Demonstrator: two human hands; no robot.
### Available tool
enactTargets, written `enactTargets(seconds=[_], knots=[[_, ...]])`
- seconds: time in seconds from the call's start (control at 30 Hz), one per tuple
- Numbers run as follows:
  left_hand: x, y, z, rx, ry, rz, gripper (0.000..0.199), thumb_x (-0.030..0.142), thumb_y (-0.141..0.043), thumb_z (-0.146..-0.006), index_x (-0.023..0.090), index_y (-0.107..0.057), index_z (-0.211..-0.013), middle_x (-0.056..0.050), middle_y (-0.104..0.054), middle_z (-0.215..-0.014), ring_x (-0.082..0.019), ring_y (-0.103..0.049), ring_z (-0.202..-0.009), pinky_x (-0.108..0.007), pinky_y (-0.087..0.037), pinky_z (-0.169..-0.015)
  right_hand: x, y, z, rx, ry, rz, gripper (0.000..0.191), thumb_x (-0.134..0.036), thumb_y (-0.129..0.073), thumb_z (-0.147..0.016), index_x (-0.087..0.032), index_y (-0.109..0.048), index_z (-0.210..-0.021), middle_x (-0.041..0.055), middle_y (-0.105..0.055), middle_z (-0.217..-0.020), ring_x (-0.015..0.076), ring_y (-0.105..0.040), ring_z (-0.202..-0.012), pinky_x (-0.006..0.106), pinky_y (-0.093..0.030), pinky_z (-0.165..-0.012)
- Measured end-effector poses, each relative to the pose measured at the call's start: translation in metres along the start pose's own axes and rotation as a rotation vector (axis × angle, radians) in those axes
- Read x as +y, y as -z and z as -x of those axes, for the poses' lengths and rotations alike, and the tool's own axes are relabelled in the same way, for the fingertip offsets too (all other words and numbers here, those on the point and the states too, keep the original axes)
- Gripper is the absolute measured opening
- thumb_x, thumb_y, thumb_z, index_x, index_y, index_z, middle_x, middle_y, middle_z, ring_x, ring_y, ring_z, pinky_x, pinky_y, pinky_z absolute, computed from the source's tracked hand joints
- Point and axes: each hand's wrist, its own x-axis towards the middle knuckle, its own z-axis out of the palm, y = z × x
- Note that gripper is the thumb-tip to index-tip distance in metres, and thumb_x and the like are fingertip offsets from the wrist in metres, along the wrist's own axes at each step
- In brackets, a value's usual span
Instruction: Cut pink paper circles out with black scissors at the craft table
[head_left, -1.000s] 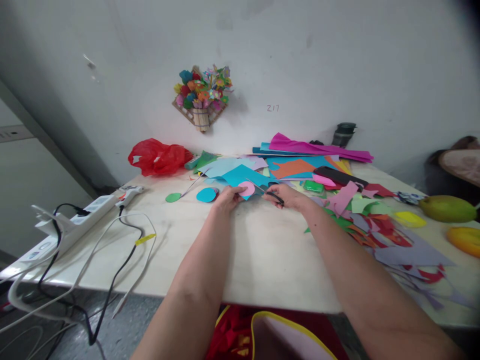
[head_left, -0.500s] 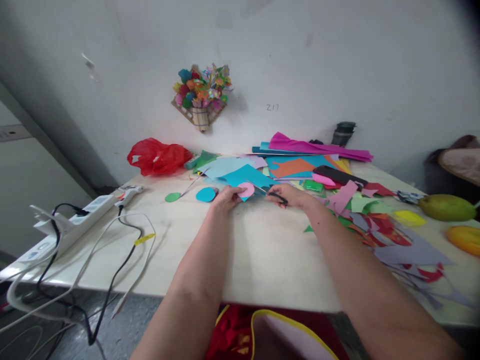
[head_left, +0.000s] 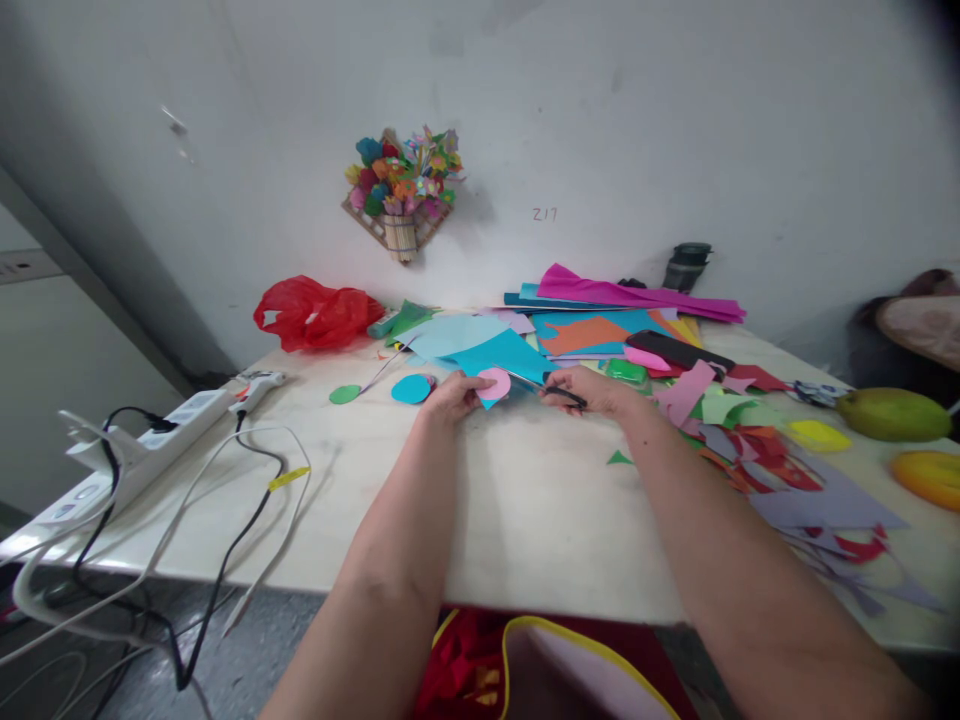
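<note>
My left hand (head_left: 456,394) is closed on a pink paper circle (head_left: 496,383) laid over a piece of blue paper (head_left: 498,352). Scissors (head_left: 566,396) with black handles are in my closed right hand (head_left: 581,388). Their blades point left at the edge of the pink circle; whether they are biting into the blue paper I cannot tell. Left of my left hand lie some blue paper circles (head_left: 410,389), with a bit of pink under their right edge. A green paper circle (head_left: 346,394) lies further left by a thin purple strip.
Paper scraps (head_left: 757,450) cover the table's right side, near a mango (head_left: 892,414) and a black phone (head_left: 679,352). A red plastic bag (head_left: 315,313) sits at the back left. A power strip (head_left: 142,455), a glue gun (head_left: 259,388) and cables occupy the left.
My right hand and the scissors have shifted slightly to the right, away from the pink circle. My left hand keeps its hold almost unmoved.
</note>
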Motion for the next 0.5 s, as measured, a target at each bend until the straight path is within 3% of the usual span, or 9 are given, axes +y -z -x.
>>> enactTargets(seconds=[0.3, 0.5], knots=[[-0.004, 0.004, -0.004, -0.018, -0.025, -0.020, 0.022, 0.003, -0.075, -0.059, 0.006, -0.065, -0.079, -0.014, -0.071, -0.078, -0.026, -0.070, -0.080, -0.032, -0.058, -0.072, -0.008, -0.003, 0.006, 0.006, -0.008, 0.001, 0.019, -0.030, -0.070, -0.065, -0.015, -0.059, -0.070, -0.0046, -0.047, -0.046, 0.0074, -0.041, -0.039, 0.021, -0.030, -0.036], [-0.004, 0.003, -0.004, -0.006, -0.026, -0.017, 0.023, 0.002, -0.076, -0.057, 0.006, -0.063, -0.075, -0.014, -0.070, -0.076, -0.025, -0.070, -0.078, -0.032, -0.058, -0.073, -0.011, -0.006, 0.005, -0.050, 0.014, -0.047, 0.033, -0.037, -0.067, -0.068, -0.019, -0.043, -0.055, -0.0034, -0.047, -0.046, 0.0060, -0.041, -0.037, 0.020, -0.029, -0.036]])
